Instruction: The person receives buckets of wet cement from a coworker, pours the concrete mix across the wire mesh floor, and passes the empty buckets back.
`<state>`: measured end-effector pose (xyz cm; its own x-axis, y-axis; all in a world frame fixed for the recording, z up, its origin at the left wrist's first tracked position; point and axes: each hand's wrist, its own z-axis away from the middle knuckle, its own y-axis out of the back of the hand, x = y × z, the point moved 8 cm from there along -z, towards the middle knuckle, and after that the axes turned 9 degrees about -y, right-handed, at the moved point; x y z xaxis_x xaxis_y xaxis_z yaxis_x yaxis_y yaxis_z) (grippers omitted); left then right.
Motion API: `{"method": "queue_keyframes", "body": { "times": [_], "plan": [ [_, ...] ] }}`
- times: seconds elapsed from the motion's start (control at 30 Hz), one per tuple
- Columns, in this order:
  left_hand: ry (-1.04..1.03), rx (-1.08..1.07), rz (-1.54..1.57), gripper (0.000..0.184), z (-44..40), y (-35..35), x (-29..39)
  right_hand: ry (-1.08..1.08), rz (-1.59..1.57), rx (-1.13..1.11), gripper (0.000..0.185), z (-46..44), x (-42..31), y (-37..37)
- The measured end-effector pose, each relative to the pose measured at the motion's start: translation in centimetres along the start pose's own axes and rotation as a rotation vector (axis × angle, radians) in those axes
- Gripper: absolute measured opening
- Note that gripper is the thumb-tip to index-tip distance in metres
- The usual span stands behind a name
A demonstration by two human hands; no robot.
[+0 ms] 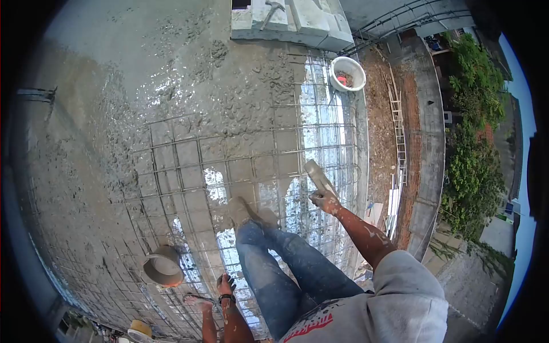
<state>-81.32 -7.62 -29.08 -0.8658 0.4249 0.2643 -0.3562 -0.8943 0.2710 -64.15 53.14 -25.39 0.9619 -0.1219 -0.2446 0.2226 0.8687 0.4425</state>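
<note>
My right hand (324,201) is closed around a flat rectangular trowel (318,175), its blade pointing away over the rebar mesh (274,153). Lower down, my left hand (226,284), with a dark band at the wrist, hangs over the mesh with nothing visible in it and its fingers apart. Beside it is a limb of another person (200,302); I cannot tell if it ends in a hand or a foot. My boots (243,211), coated in mud, stand within the mesh near the wet concrete (189,86).
A grey bucket (163,267) lies tilted on the mesh at the left. A white bucket (347,74) with something red inside stands near the slab's right edge. A hammer (273,10) rests on a concrete block structure (309,26). Beyond the edge lies a ladder (397,126).
</note>
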Motion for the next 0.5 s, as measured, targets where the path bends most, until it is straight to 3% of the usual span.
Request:
{"method": "queue_keyframes", "body": {
  "times": [0.17,0.23,0.27,0.37,0.5],
  "plan": [
    [-0.003,-0.069,-0.103,0.051,-1.1,-6.8,11.5,-0.180,-0.227,-0.055,0.045,-8.8,3.8,3.1],
    [0.004,-0.109,-0.154,0.050,-3.9,-10.4,16.8,-0.045,-0.212,0.054,0.042,-3.9,-6.3,11.2],
    [-0.012,-0.139,-0.229,0.047,-5.5,-11.9,19.9,-0.080,-0.157,0.092,0.039,-4.9,-6.4,13.0],
    [-0.215,-0.075,-0.234,0.045,-9.2,-17.6,31.9,-0.078,-0.084,0.185,0.036,-11.2,-4.3,18.4],
    [-0.398,-0.144,-0.145,0.048,-5.9,-29.7,46.9,-0.237,-0.383,0.192,0.036,-16.3,-5.6,28.3]
  ]
}}
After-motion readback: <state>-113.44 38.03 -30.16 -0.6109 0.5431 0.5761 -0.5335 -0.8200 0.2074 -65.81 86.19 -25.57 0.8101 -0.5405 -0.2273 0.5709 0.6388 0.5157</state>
